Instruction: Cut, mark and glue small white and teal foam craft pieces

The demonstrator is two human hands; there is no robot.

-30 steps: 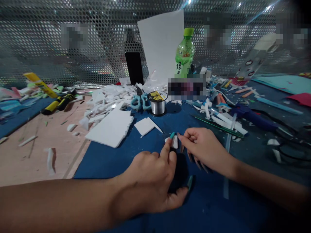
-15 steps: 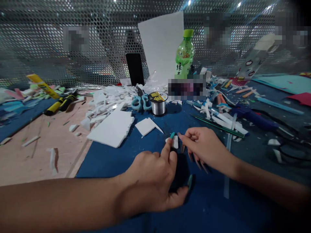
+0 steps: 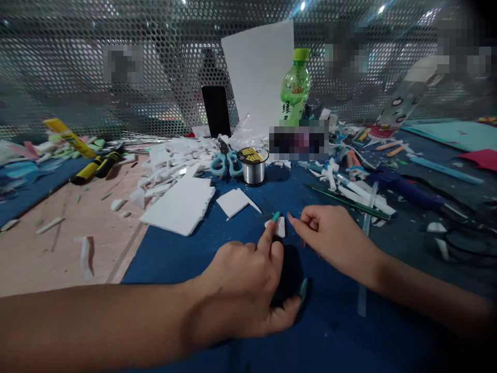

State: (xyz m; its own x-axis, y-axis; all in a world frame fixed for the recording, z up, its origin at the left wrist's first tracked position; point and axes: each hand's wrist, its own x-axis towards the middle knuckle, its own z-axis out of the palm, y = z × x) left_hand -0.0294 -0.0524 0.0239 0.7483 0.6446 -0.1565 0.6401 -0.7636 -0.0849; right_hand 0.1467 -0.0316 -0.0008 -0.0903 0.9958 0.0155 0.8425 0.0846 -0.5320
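A small white foam piece (image 3: 280,228) lies on the blue mat (image 3: 171,269), in the middle of the view. My left hand (image 3: 244,290) pins it down with a stretched index finger, its thumb held out wide and its other fingers bent. Just right of the piece, apart from it, is my right hand (image 3: 330,230), fingers curled in and thumb and forefinger close together. Whatever it may hold is too small to make out. Beyond my hands lie a square white foam piece (image 3: 233,202) with a thin pointed sliver at its corner, and a larger foam sheet (image 3: 180,207).
A spool of silvery wire (image 3: 253,168) stands beside blue-handled scissors (image 3: 226,163). Foam scraps (image 3: 171,158) are heaped behind. A green bottle (image 3: 295,88) and a phone (image 3: 216,111) stand at the back. On the right are a blue glue gun (image 3: 404,189) and a green stick (image 3: 349,202).
My right hand has shifted slightly right, away from the foam piece, and its lower fingers have curled in. My left hand stays on the piece.
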